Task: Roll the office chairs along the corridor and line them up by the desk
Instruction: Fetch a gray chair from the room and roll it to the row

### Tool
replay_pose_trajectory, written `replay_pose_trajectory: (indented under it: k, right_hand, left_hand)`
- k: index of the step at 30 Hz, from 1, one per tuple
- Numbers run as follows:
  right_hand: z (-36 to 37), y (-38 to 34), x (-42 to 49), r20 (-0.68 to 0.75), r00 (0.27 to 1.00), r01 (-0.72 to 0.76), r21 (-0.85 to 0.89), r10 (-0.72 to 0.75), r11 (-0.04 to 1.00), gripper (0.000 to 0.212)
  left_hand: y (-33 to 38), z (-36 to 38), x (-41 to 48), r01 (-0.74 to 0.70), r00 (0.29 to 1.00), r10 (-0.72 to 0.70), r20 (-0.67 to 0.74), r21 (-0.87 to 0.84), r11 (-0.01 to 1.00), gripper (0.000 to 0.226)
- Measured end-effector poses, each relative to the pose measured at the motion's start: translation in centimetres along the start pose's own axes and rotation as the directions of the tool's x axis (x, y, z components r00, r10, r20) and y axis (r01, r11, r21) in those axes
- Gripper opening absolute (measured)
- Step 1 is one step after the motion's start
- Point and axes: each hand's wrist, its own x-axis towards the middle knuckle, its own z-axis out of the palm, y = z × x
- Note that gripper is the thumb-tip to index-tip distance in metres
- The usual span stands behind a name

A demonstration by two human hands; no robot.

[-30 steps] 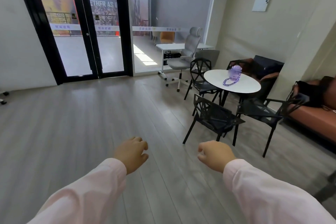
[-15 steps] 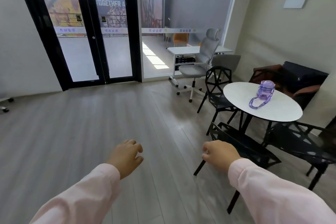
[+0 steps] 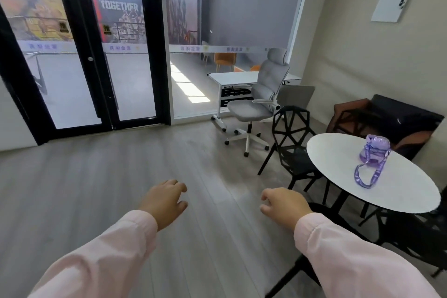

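Nearest to me, two pink-sleeved arms reach out low over the grey plank floor (image 3: 96, 189). The left hand (image 3: 167, 201) and the right hand (image 3: 285, 205) sit side by side with a gap between them. The fingers (image 3: 180, 187) of both are loosely curled and grasp nothing. To the right of the right hand stands a round desk (image 3: 338, 176) with a purple bottle (image 3: 373, 152) and its strap on top. Black wire-frame chairs are drawn in around it, and one black chair (image 3: 292, 143) is at its far-left edge. Beyond that chair, far and to the right of both hands, is the grey office chair (image 3: 261, 94). It is well apart from either hand, and the right hand is the nearer one. The chair stands upright, its long axis running from the white five-star base (image 3: 246, 138) on castors up through the tall back and headrest. The seat faces left and slightly towards us, and the back is turned to the right-hand wall. It is padded in pale grey cloth with a white arm at the side. It is parked just in front of the white desk (image 3: 232, 77), which is against the glass in the far corner. I can see only this one rolling chair. I judge that the coming move depends on closing that far-right gap, and the back or the arm looks like the easiest place to take hold. The black chair, close by the office chair's base, could get in the way.
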Motion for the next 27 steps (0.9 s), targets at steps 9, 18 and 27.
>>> replay_pose_trajectory:
  k: [9,18,27]
  right_hand:
    - [-2.4,4.7,16.4,0.015,0.996,-0.093,0.006,0.093,0.996,0.034]
    - [-6.4,14.0,39.2,-0.028,0.993,-0.108,0.068,0.111,0.992,0.027]
    - [-11.7,20.8,60.0,-0.037,0.995,-0.095,0.024,0.096,0.995,0.029]
  left_hand:
    - [-2.2,0.8,20.4,-0.103,0.994,0.103,0.037,0.023,0.994,0.039]
    - [-0.9,1.2,46.3,-0.148,0.989,0.146,0.037,0.061,0.987,0.036]
    - [-1.1,1.6,66.9,-0.135,0.991,0.134,0.029,0.042,0.99,0.034]
